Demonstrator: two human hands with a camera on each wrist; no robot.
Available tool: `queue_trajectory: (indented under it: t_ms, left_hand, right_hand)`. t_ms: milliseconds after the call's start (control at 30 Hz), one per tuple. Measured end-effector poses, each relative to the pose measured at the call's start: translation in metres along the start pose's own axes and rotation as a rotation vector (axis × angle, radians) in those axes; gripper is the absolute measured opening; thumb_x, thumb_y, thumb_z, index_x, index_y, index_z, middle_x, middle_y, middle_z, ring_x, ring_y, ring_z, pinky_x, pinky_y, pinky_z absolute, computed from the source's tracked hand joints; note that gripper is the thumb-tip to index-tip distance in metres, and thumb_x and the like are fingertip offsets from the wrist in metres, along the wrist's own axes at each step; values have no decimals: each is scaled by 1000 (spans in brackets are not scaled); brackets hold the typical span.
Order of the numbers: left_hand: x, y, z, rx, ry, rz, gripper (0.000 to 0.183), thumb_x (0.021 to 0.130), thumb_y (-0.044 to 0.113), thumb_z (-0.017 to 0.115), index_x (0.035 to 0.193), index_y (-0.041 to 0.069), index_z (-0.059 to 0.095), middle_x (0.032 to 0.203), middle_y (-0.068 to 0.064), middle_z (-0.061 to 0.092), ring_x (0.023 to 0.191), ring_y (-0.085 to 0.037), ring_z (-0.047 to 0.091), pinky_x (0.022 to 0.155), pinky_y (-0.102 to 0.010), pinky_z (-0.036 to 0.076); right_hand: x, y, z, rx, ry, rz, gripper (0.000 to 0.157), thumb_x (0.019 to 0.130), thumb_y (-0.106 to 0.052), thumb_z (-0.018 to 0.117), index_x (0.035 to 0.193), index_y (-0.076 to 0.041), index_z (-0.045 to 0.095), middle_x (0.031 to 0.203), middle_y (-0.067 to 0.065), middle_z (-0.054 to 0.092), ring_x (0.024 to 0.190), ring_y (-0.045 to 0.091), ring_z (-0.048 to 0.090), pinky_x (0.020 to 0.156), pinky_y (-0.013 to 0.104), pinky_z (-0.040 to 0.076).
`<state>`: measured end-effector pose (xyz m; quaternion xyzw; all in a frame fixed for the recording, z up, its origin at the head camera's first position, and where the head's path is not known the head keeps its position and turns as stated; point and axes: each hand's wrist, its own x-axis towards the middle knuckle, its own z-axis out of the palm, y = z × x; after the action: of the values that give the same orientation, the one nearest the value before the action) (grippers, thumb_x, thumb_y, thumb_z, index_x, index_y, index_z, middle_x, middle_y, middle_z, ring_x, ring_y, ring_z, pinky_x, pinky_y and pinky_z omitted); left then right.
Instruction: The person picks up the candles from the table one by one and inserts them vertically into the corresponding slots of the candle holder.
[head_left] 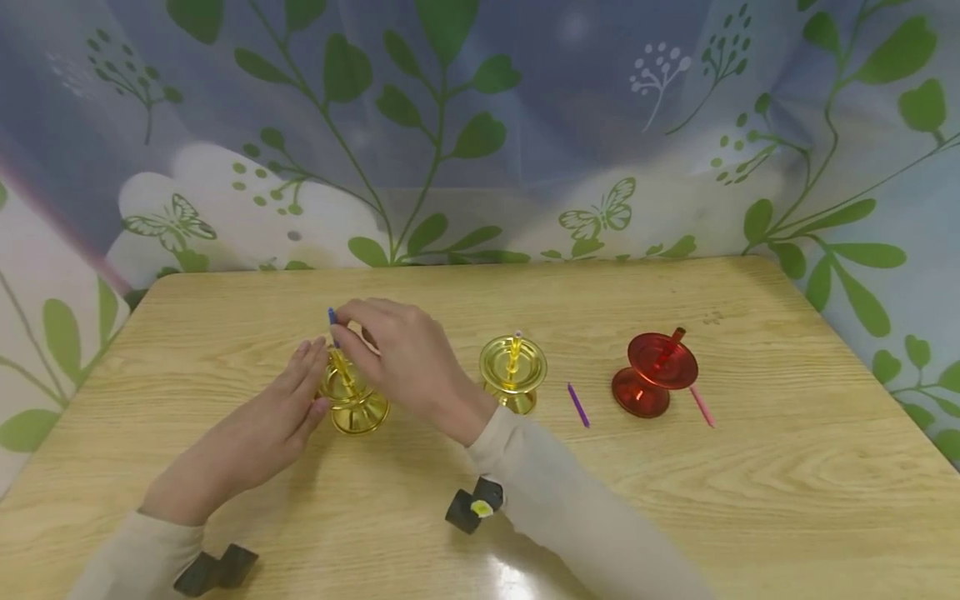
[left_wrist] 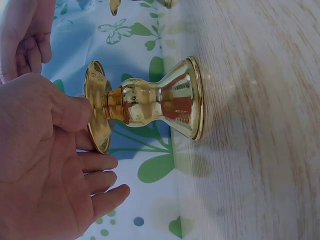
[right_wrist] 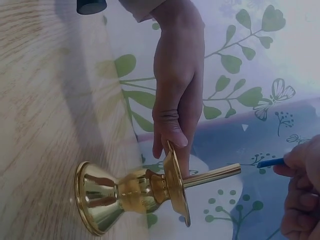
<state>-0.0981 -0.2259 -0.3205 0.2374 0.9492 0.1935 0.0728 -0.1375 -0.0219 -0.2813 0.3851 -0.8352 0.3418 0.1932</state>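
Note:
A gold candlestick (head_left: pixel 360 417) stands upright at the left of the table. My left hand (head_left: pixel 255 429) is at its dish (left_wrist: pixel 101 131), thumb touching the rim and the other fingers stretched straight past it. Between thumb and fingertips my right hand (head_left: pixel 412 358) pinches a thin blue candle (right_wrist: pixel 271 162) over this candlestick. In the right wrist view, the candle's lower tip sits a small gap beyond the open end of the gold tube (right_wrist: pixel 215 175) that rises from the dish. Much of the candle is hidden by the right fingers.
Right of my right hand stands a second gold candlestick (head_left: pixel 522 398). Beyond it a purple candle (head_left: pixel 578 405) lies on the wooden table (head_left: pixel 465 454). A red candlestick (head_left: pixel 641 393) stands farther right, with a pink candle (head_left: pixel 702 406) lying beside it. A leaf-patterned curtain (head_left: pixel 480 212) hangs behind.

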Motion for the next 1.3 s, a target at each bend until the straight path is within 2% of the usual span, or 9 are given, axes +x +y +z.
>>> queue_trajectory:
  t_ms: [233, 433, 600, 700, 900, 1067, 1300]
  left_hand:
    - [-1, -2, 1, 13, 14, 12, 62, 107, 26, 33, 152, -6, 5, 158, -26, 4, 145, -41, 3, 112, -59, 18]
    - [0, -3, 2, 44, 36, 37, 61, 106, 23, 36, 150, -9, 9, 157, -27, 8, 144, -44, 6, 113, -58, 17]
    - [0, -2, 2, 54, 29, 38, 60, 106, 22, 36, 149, -11, 10, 156, -29, 8, 144, -45, 6, 113, -61, 15]
    - [0, -2, 2, 56, 27, 44, 60, 106, 21, 36, 149, -12, 10, 156, -29, 8, 144, -45, 5, 114, -60, 12]
    - [0, -2, 2, 91, 48, 76, 59, 105, 17, 37, 148, -15, 12, 155, -30, 10, 143, -45, 8, 117, -52, 1]
    - [0, -1, 2, 80, 56, 73, 58, 105, 15, 38, 147, -15, 13, 155, -31, 12, 143, -47, 9, 117, -53, 6]
    - [0, -1, 2, 69, 43, 61, 58, 105, 17, 37, 147, -15, 12, 155, -32, 10, 143, -47, 8, 117, -54, 8]
  right_hand:
    - [5, 1, 3, -36, -26, -15, 17, 99, -18, 57, 104, -7, 70, 93, 0, 71, 68, 5, 55, 59, 13, 42]
    - [5, 2, 6, -46, -40, -22, 17, 99, -19, 58, 105, -8, 70, 89, -1, 70, 64, 5, 53, 56, 13, 40]
    - [6, 1, 7, -58, -51, -20, 18, 99, -20, 58, 105, -9, 70, 89, -1, 71, 64, 4, 54, 56, 13, 41]
    - [6, 1, 7, -69, -55, -20, 18, 99, -20, 58, 105, -9, 70, 91, -1, 71, 64, 4, 54, 56, 13, 41]
    - [6, 1, 9, -94, -56, -19, 17, 99, -20, 58, 105, -9, 70, 98, 0, 72, 71, 5, 61, 62, 17, 48]
    - [6, 3, 11, -103, -48, -14, 16, 98, -20, 58, 104, -10, 70, 99, 0, 73, 77, 7, 65, 65, 20, 51]
    - [5, 5, 13, -113, -53, -15, 17, 98, -21, 58, 104, -11, 70, 96, -2, 72, 72, 5, 61, 61, 19, 50]
